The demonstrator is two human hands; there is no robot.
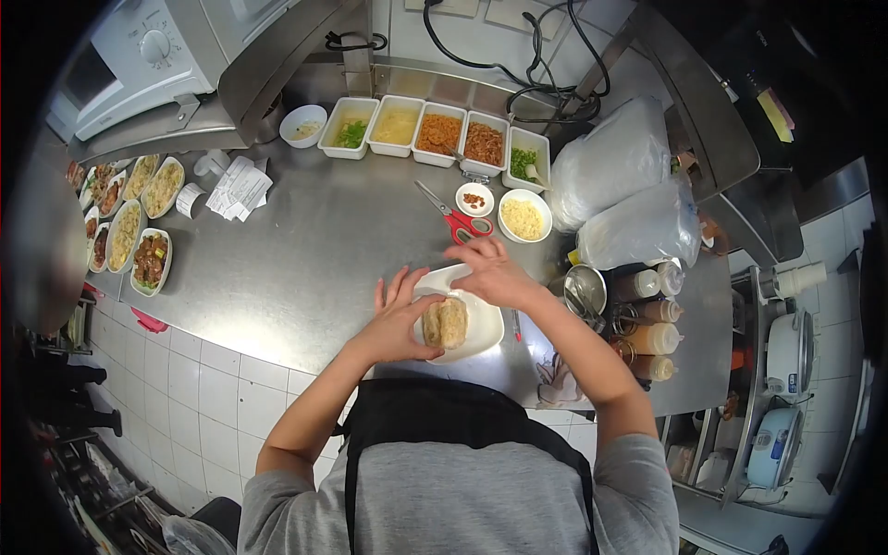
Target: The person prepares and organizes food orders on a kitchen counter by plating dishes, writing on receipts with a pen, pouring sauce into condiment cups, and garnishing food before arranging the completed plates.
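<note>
Pale food (pixel 450 323) in the white dish (pixel 484 328), near the bench's (pixel 277 254) front edge, is held by the left hand's (pixel 396 326) fingers; the right hand (pixel 493 275), over the dish's far rim, has unclear grip. Bench stretches left of the dish.

Steel counter (pixel 305 227), white tiled floor (pixel 219 393), black cables (pixel 546 90) against a pale wall (pixel 403 44)

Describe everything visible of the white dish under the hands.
White, smooth-looking dish, shallow, with rounded corners and a raised rim; ceramic or plastic, can't tell. It sits flat on the metal counter, near the person's edge. Pale brown food rests in it. The left hand spans the food; the right hand is over the far rim, contact unclear.
</note>
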